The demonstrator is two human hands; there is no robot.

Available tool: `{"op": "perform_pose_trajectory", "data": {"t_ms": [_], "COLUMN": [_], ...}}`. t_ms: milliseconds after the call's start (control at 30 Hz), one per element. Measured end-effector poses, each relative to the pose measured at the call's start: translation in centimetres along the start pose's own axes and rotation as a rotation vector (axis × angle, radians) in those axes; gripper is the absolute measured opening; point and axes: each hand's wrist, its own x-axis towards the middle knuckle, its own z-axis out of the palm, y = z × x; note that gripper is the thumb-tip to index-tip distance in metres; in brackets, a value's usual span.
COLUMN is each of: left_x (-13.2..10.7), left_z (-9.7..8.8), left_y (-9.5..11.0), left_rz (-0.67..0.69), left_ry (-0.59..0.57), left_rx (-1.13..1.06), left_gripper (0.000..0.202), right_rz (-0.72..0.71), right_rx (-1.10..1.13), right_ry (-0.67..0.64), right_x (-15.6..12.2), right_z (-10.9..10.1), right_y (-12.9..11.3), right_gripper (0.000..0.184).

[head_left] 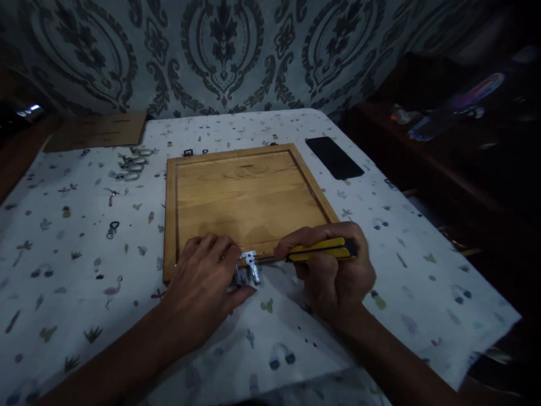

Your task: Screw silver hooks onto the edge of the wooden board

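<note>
A wooden panel (240,197) with a raised frame lies flat on the table. At its near edge sits a silver metal hinge (252,267), its plate against the frame and its arm pointing toward me. My left hand (203,276) grips the hinge at the panel's edge, fingers on the wood and thumb beneath; part of the hinge is hidden by them. Just right of it, my right hand (338,270) is closed around a yellow-and-black handled tool (321,250), held sideways near the frame. Fingers cover the tool's left end, so its kind is unclear.
Several metal pieces (133,164) lie left of the panel, near a cardboard sheet (99,131). A black phone (333,158) rests at the back right. The table has a printed white cloth (139,349). A clear plastic bottle (456,107) lies beyond the right edge.
</note>
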Motion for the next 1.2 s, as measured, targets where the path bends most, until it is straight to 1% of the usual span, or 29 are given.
{"op": "perform_pose_trajectory", "data": {"t_ms": [167,367,467,567,800,967,1100,1200], "left_x": [0.1,0.2,0.1,0.0,0.1,0.1,0.0,0.0], "left_z": [0.0,-0.2,-0.2,0.1,0.7,0.7,0.8,0.9], "left_y": [-0.1,-0.1,-0.1,-0.1,0.2,0.3,0.2,0.1], "left_rz": [0.014,0.007,0.015,0.026,0.026,0.02,0.032,0.028], "left_ry": [0.024,-0.009,0.012,0.051,0.086,0.091,0.095,0.097], "left_rx": [-0.003,-0.004,-0.012,-0.016,0.001,-0.023,-0.05,-0.044], "left_gripper": [0.031,0.033,0.039,0.045,0.035,0.031,0.03,0.029], "right_rz": [-0.001,0.017,0.029,0.004,-0.012,0.029,-0.002,0.018], "right_rx": [0.017,0.02,0.001,0.017,0.026,0.025,0.072,0.068], "right_ry": [-0.022,-0.002,0.009,0.014,-0.022,-0.052,-0.07,-0.081], "right_x": [0.1,0.0,0.0,-0.1,-0.4,-0.7,-0.5,-0.4], "right_z": [0.0,0.1,0.1,0.1,-0.3,-0.7,-0.7,-0.7], "right_y": [0.1,-0.1,-0.2,-0.2,0.0,0.0,-0.2,-0.3], "right_gripper": [0.002,0.003,0.003,0.002,0.007,0.008,0.008,0.006]}}
